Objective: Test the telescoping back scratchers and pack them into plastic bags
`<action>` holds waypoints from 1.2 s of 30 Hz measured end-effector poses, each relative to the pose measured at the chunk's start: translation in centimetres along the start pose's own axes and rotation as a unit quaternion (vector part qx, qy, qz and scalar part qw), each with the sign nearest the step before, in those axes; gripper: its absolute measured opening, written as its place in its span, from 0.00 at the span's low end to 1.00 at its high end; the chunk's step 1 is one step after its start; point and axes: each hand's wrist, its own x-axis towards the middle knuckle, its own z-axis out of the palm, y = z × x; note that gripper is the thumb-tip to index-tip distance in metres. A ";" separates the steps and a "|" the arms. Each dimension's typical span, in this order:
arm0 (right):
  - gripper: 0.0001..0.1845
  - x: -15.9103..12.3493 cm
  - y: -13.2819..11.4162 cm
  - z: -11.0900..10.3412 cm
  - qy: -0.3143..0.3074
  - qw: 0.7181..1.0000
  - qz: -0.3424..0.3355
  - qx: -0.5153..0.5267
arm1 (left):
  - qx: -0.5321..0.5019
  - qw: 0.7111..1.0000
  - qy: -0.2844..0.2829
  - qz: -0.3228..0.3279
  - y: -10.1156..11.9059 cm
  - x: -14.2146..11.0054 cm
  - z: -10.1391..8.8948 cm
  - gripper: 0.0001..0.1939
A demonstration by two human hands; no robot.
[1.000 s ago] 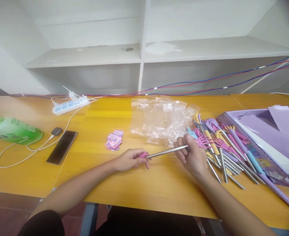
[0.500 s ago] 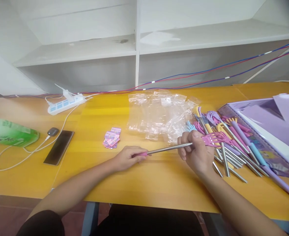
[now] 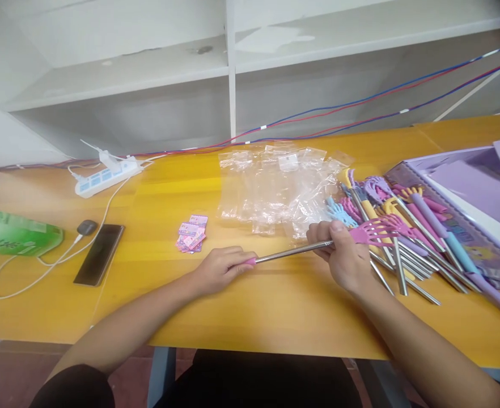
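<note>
Presently, the pink-headed stick (image 3: 292,251) is held on the near side of the clear bags (image 3: 271,187), its hand-shaped head pointing right. Left hand (image 3: 220,269): grip closed around the stick's pink end. Right hand (image 3: 343,258): grip closed around the metal shaft, next to the head. To the right of the bags lies a pile of coloured sticks (image 3: 399,266); farther right of them, a purple box (image 3: 483,243). To their left, slightly nearer, sit pink cards (image 3: 191,233). Well left of the bags, the surface (image 3: 254,317) carries a phone (image 3: 98,255), a green packet (image 3: 18,232) and a power strip (image 3: 105,179).
</note>
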 end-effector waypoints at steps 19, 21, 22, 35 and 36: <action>0.28 -0.3 1.7 2.0 0.047 0.982 -0.182 0.021 | 0.077 0.989 0.074 0.098 -0.5 -0.1 0.7 0.16; 0.28 -0.4 1.7 2.0 0.056 0.980 -0.190 0.022 | 0.083 0.988 0.074 0.106 -0.5 -0.2 0.8 0.16; 0.28 -0.4 1.7 2.0 0.058 0.980 -0.189 0.020 | 0.086 0.988 0.076 0.107 -0.5 -0.2 0.9 0.16; 0.31 -1.9 2.9 3.1 0.013 0.995 -0.094 -0.004 | 0.093 0.982 0.094 0.133 -0.4 0.0 1.0 0.14; 0.31 -2.0 2.9 3.2 0.015 0.996 -0.092 -0.003 | 0.090 0.982 0.096 0.137 -0.4 0.0 1.1 0.14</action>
